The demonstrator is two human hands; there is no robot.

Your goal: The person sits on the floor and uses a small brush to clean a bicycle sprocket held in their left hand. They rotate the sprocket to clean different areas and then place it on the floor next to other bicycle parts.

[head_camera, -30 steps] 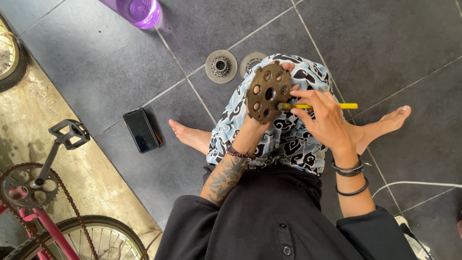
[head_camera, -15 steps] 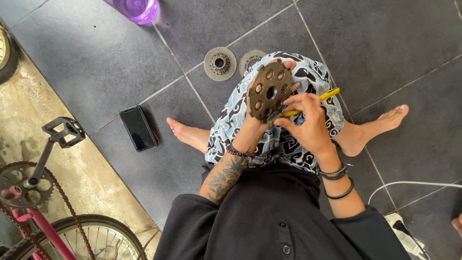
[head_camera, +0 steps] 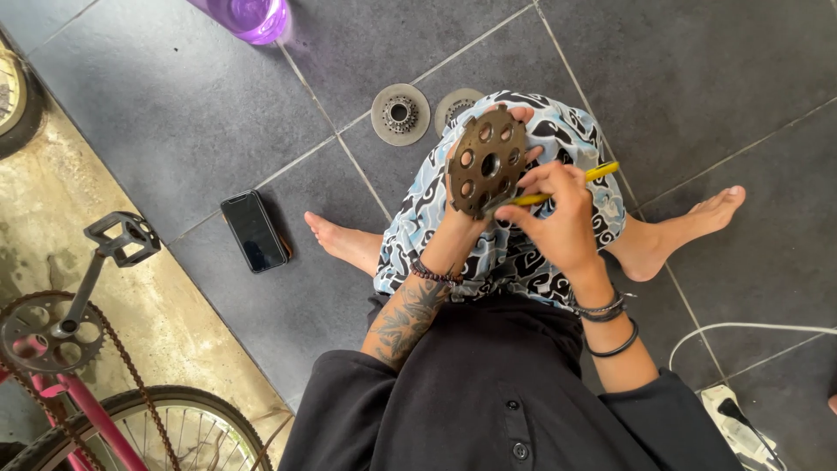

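Observation:
A rusty brown sprocket disc (head_camera: 485,159) with several round holes is held upright over my lap. My left hand (head_camera: 460,215) grips it from below, fingers wrapped round its edge. In my right hand (head_camera: 558,212) is a yellow-handled tool (head_camera: 567,184), its tip touching the lower right of the disc. I sit cross-legged on dark floor tiles in a blue patterned cloth (head_camera: 514,244), with both bare feet out to the sides.
Two small sprocket clusters (head_camera: 400,113) lie on the tiles beyond my knees. A black phone (head_camera: 254,230) lies at left, a purple bottle (head_camera: 251,16) at top. A pink bicycle's crank and pedal (head_camera: 91,270) stand at lower left. A white power strip (head_camera: 737,419) sits at lower right.
My right hand has moved left toward the disc, tilting the yellow tool from level to slanted so its tip meets the disc. The camera view has shifted slightly.

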